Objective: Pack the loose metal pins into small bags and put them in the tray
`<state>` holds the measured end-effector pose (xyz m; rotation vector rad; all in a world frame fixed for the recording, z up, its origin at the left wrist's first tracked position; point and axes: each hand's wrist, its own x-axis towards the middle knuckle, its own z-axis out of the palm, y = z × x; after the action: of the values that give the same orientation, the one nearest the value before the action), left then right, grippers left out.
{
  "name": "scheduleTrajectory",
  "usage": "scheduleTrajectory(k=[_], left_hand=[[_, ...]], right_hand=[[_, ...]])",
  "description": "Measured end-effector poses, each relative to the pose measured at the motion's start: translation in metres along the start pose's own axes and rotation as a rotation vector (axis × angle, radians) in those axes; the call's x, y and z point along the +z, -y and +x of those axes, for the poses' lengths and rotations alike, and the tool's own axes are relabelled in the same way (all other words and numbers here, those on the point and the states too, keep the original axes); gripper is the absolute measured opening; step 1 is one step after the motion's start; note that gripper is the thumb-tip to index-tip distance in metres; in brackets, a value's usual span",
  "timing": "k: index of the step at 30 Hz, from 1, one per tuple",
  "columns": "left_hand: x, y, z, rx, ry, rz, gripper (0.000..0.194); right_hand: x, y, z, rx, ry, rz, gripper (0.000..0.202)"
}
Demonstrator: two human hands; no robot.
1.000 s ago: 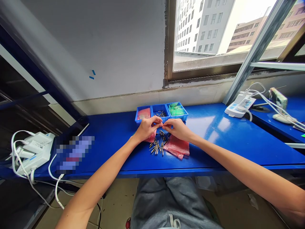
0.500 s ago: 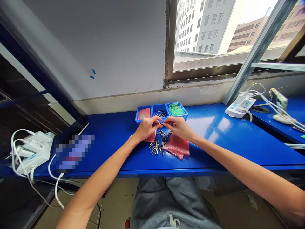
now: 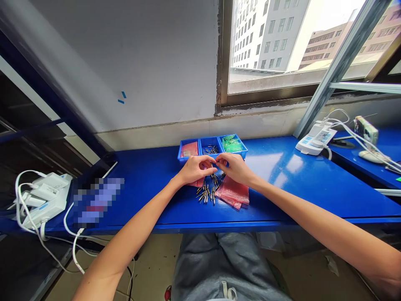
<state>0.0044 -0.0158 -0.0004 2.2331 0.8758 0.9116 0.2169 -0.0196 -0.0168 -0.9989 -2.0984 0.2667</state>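
Note:
My left hand [image 3: 198, 168] is over the desk with thumb and index fingertip parted. Its index fingertip meets the fingertips of my right hand [image 3: 233, 166]. My right hand is closed in a pinch on a small dark metal pin, mostly hidden by the fingers. Below the hands lies a loose pile of slim metal pins [image 3: 206, 194] with brass-coloured and dark parts. Red plastic bags [image 3: 233, 191] lie stacked under my right wrist. Another red bag [image 3: 197, 182] shows partly beneath my left hand.
Behind the hands stands a blue three-part bin [image 3: 223, 144], holding a red bag, dark small pins and green pieces [image 3: 232, 144]. White power strips with cables lie at left [image 3: 46, 196] and right [image 3: 316, 138]. The blue desk's front edge [image 3: 266, 228] is near my lap.
My left thumb has moved away from its index finger, and the pin seen between both hands is now mostly hidden. The pile, bags and bin have stayed put.

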Motion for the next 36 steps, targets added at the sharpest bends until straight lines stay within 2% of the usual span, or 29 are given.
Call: scheduleTrajectory(k=[4, 10, 14, 16, 18, 20, 22, 25, 27, 31, 36], left_hand=[[0.003, 0.003, 0.000, -0.006, 0.025, -0.094, 0.028], [0.004, 0.010, 0.001, -0.031, 0.036, -0.294, 0.036], [0.004, 0.009, 0.002, -0.004, -0.014, -0.250, 0.035], [0.004, 0.007, 0.002, 0.005, -0.059, -0.190, 0.035], [0.002, 0.005, 0.002, 0.011, -0.171, -0.058, 0.037], [-0.001, 0.003, 0.001, 0.023, -0.309, 0.113, 0.038], [-0.006, 0.003, 0.001, 0.044, -0.372, 0.233, 0.034], [-0.008, 0.005, 0.000, 0.079, -0.331, 0.321, 0.030], [-0.007, 0.007, 0.000, 0.105, -0.286, 0.386, 0.028], [-0.001, 0.009, 0.000, 0.148, -0.201, 0.471, 0.029], [-0.002, 0.010, -0.001, 0.139, -0.080, 0.526, 0.027]], right_hand=[[-0.002, 0.002, 0.001, 0.051, 0.050, 0.125, 0.020], [-0.007, 0.005, 0.003, 0.080, 0.232, 0.405, 0.022], [-0.006, 0.005, 0.003, 0.096, 0.215, 0.402, 0.027], [-0.005, 0.004, 0.002, 0.089, 0.170, 0.336, 0.027], [-0.006, 0.004, 0.004, 0.064, 0.080, 0.210, 0.026], [-0.009, 0.003, 0.007, 0.013, -0.018, 0.014, 0.024], [-0.014, 0.000, 0.012, -0.023, -0.087, -0.219, 0.023], [-0.019, -0.008, 0.019, 0.018, -0.112, -0.482, 0.027], [-0.020, -0.014, 0.020, 0.022, -0.068, -0.579, 0.031], [-0.017, -0.019, 0.017, -0.030, 0.041, -0.661, 0.030], [-0.014, -0.018, 0.015, -0.049, 0.074, -0.702, 0.031]])
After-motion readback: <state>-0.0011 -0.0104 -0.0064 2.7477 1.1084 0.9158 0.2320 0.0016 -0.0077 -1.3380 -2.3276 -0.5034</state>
